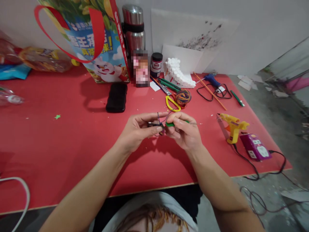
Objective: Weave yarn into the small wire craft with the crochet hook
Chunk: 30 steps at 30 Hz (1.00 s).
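Observation:
My left hand [135, 132] is closed, thumb and fingers pinching a small dark piece of yarn work [162, 128] above the table's front middle. My right hand [187, 133] is closed round a green-handled crochet hook [170, 124], whose thin metal shaft sticks out to the right. Both hands' fingertips almost meet at the yarn piece, and fingers partly cover it. A strand of yarn runs from there up towards a multicoloured yarn ball [183, 97]. Beside the ball lie scissors [172, 103] with yellow and orange handles.
On the red table [72, 154], a black case [117, 97] lies before a large gift bag [106, 42]. A steel flask [133, 29], a dark jar [156, 64] and a white bumpy model [177, 72] stand behind. At right are a yellow glue gun [233, 127], a purple box [256, 147] and cables.

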Tool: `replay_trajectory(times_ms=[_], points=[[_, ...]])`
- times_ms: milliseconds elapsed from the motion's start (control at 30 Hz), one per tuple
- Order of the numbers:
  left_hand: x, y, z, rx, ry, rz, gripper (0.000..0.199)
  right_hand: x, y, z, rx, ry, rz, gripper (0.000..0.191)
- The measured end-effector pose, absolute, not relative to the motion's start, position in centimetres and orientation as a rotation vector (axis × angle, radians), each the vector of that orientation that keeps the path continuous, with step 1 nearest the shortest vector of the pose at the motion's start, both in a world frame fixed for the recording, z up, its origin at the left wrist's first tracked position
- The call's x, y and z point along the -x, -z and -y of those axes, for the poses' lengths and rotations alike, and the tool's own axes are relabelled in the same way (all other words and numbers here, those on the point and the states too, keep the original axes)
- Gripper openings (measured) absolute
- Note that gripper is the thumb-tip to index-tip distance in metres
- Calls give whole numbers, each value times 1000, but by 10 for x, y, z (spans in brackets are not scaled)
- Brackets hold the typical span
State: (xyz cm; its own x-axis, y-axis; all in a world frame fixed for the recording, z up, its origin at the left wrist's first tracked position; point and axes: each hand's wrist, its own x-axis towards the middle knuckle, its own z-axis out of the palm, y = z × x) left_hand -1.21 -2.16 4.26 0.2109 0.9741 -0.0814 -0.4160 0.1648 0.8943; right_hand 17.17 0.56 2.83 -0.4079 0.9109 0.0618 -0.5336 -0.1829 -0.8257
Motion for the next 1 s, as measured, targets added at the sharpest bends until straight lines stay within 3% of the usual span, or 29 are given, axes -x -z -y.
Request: replay_trajectory(times_ms=[267, 700, 1000], points=[[3, -37, 20, -818, -1359, -934, 48, -148, -28, 5, 591, -1676, 716, 12], [2, -33, 17, -831, -1378, -1010, 51, -150, -23, 1, 660, -1631, 806, 18], [-3, -38, 19, -899, -1443, -1098, 63, -152, -13, 6, 717, -1422, 992, 14]])
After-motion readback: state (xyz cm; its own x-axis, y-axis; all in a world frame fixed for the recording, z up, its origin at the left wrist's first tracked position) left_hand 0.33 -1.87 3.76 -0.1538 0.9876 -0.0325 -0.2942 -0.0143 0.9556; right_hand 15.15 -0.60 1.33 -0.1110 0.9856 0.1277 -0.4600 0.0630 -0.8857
